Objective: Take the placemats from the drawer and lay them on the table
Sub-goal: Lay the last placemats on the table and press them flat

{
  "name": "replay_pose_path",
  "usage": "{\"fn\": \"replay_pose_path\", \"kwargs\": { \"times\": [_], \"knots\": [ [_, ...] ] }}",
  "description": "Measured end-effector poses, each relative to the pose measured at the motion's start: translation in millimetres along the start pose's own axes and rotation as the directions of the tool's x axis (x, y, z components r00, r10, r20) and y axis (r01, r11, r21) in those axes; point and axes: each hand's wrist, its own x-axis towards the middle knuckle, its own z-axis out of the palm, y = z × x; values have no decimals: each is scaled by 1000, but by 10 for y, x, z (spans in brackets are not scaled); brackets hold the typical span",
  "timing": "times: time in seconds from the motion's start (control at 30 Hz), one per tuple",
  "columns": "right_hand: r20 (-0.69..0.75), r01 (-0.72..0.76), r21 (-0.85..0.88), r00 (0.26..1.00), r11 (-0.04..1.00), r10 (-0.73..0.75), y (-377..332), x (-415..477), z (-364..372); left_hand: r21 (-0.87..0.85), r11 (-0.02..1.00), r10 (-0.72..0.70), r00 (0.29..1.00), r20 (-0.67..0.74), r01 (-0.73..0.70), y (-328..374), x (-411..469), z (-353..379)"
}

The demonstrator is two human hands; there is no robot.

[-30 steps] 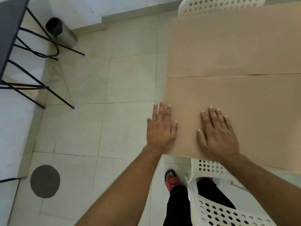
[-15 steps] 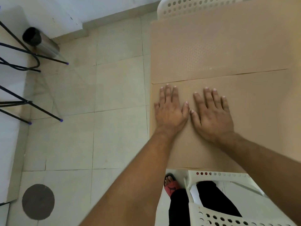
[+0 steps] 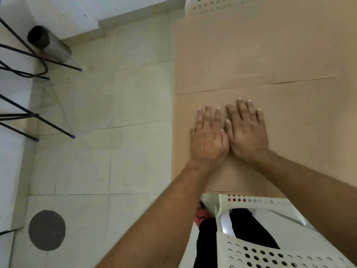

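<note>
Left hand (image 3: 209, 139) and right hand (image 3: 247, 132) lie flat (touching) on smooth tan placemat (image 3: 301, 132).

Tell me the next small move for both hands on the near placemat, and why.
Probably sweep the left hand and right hand apart to smooth the near placemat: both lie flat, side by side at its middle, and it already sits edge to edge with the far placemat.

Bare forearms without sleeves, black trousers (image 3: 212, 244), and a red sandal (image 3: 201, 216) on one foot.
</note>
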Motion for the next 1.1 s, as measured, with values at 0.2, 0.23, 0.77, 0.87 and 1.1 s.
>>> {"fn": "replay_pose_path", "kwargs": {
  "times": [0.2,0.23,0.77,0.87,1.1],
  "knots": [
    [44,9,17,999,1000,-10,131,25,-119,51,998,45,999,5,-45,8,145,98],
    [40,-8,11,999,1000,8,224,37,-148,95,994,49,999,4,-50,5,151,108],
    [-60,-113,-12,992,993,112,807,-553,-264,202,979,6,999,36,-14,107,165,109],
    [28,123,-35,992,992,-122,281,-896,94,233,972,-23,999,44,12,148,115,122],
    [34,-73,-121,996,990,77,837,-930,-19,207,978,-21,999,33,14,169,82,106]
  ]
}}
